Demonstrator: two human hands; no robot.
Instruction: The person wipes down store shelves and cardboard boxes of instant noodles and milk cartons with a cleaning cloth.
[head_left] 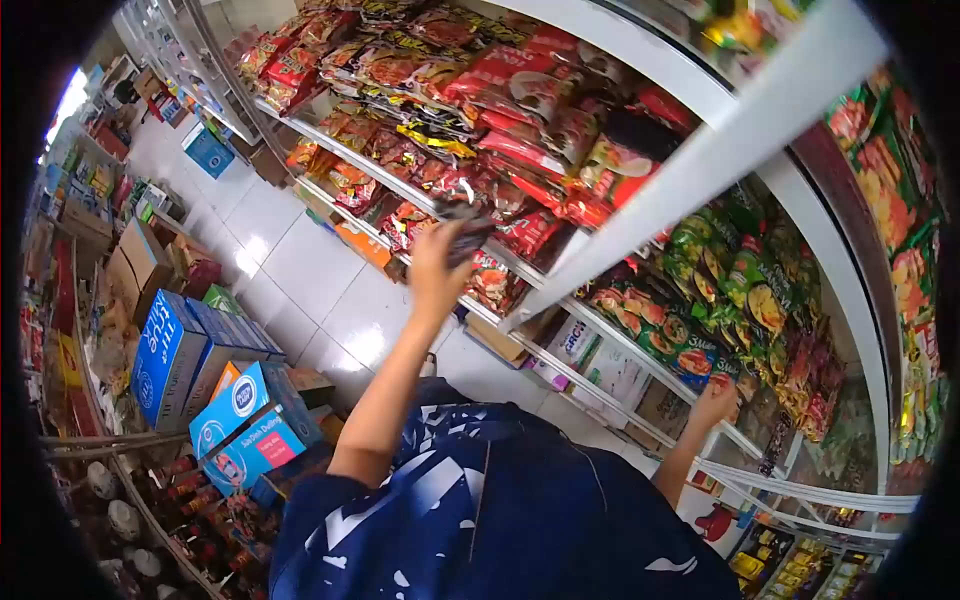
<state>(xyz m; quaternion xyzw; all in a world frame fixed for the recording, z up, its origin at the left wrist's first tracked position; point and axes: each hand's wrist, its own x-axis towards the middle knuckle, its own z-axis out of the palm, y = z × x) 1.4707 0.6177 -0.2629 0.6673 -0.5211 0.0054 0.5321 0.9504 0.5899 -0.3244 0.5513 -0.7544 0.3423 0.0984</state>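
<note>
My left hand (441, 262) is closed around a dark, crumpled cloth (466, 232), slightly smeared by motion. It is at the front rail of the shelf (400, 188), among red instant noodle packs (528, 232). Farther right, my right hand (713, 400) has its fingers curled at the shelf's front edge. Green instant noodle packs (655, 335) lie just beyond it, and one pack's corner is near the fingertips. Whatever the right fingers hold, if anything, is hidden.
A white metal post (690, 180) slants up between the red and green stacks. Blue milk cartons (258, 425) stand at the left beside a tiled aisle (310, 265). Bottles (205, 520) fill the lower left, and white wire rails (800, 490) stick out at the lower right.
</note>
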